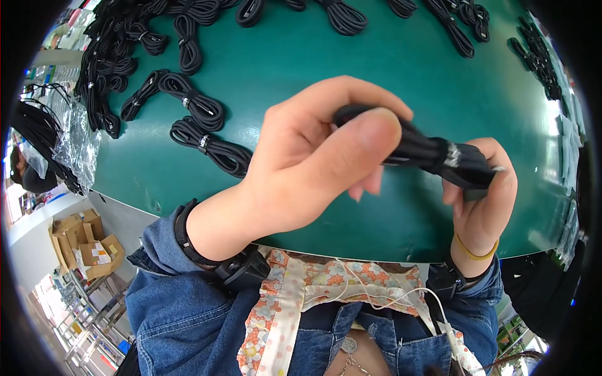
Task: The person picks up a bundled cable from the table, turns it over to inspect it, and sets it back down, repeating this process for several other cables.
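Between my two hands, above the green table [376, 219], is a coiled black cable [417, 149] folded into a bundle. A band with a pale printed mark wraps its middle. My left hand [326, 147] is closed round the bundle's left end, thumb on top. At the other end, my right hand [486, 178] pinches the bundle between thumb and fingers; that end is slightly blurred. Two finished-looking cable bundles, one lower [213, 147] and one upper [193, 100], lie on the table just left of my left hand.
More black cable bundles [188, 44] are heaped along the far left, with others [343, 15] across the back and several [536, 59] at the far right. Clear plastic bags [75, 135] hang at the left edge. Cardboard boxes [91, 244] stand beyond the table at lower left.
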Demonstrator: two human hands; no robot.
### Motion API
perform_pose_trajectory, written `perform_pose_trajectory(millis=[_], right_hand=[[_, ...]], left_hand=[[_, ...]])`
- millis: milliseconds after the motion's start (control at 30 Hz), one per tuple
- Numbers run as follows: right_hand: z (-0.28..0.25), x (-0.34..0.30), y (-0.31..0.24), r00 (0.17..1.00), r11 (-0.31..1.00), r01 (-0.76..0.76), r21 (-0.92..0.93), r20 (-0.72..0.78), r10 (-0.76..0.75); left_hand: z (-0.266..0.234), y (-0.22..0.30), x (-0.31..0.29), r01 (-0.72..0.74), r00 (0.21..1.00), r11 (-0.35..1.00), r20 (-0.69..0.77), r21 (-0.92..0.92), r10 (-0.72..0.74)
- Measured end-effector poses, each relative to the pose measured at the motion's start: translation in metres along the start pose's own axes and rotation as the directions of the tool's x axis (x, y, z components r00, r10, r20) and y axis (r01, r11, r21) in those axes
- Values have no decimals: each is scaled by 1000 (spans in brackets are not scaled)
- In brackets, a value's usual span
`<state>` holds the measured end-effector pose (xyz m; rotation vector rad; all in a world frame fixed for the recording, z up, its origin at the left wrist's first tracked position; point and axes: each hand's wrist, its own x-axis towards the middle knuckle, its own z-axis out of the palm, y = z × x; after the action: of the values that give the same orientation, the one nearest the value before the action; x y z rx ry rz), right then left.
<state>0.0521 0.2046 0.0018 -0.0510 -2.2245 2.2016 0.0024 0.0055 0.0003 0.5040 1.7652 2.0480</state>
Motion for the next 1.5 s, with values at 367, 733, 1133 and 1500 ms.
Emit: perform_pose_trajectory(millis=[367,733,1133,1500], right_hand=[[5,1,-1,954,930,-299,214,30,300],[12,7,-9,954,945,-297,134,6,299],[-49,33,-8,918,804,109,585,-369,144],[-25,28,-3,942,830,-26,557,-265,207]], left_hand=[[1,4,2,219,976,931,71,-294,-207],[-10,5,1,201,979,925,96,-321,-180],[-100,36,-23,-9,990,147,-12,989,141],[-115,35,-28,-70,980,-28,64,997,-190]])
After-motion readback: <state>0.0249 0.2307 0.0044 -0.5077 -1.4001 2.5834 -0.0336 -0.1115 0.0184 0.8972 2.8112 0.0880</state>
